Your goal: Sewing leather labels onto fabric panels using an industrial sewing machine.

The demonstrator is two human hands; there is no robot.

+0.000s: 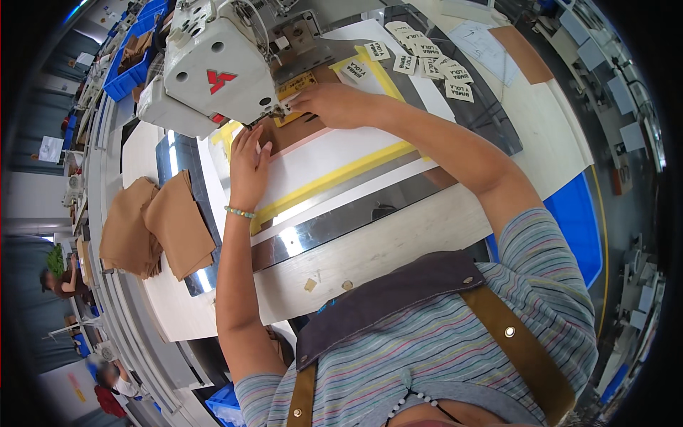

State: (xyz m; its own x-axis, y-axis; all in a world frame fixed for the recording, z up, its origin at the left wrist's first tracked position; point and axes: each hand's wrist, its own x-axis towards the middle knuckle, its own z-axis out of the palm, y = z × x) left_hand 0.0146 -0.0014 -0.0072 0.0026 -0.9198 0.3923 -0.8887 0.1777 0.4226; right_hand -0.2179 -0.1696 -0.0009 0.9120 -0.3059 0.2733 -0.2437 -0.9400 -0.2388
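Beside the head of a white industrial sewing machine [213,67], my left hand [247,167] rests with fingers stretched out and thumb apart. It lies at the left end of a brown piece [288,141] set in a white template sheet [334,160] edged with yellow tape. My right hand [338,107] is bent, its fingertips close to the needle area. A small dark pointed thing [311,119] shows under its fingers; I cannot make out its kind. Partly under that hand is a yellow plate [295,89]. A cream printed label [353,70] lies on the brown material above it.
Several cream labels [427,53] are scattered on the dark plate at the upper right. Stacked brown pieces [178,224] overlap the left table edge. A blue bin [576,220] stands at the right, another [131,67] at the upper left. Two people are far left.
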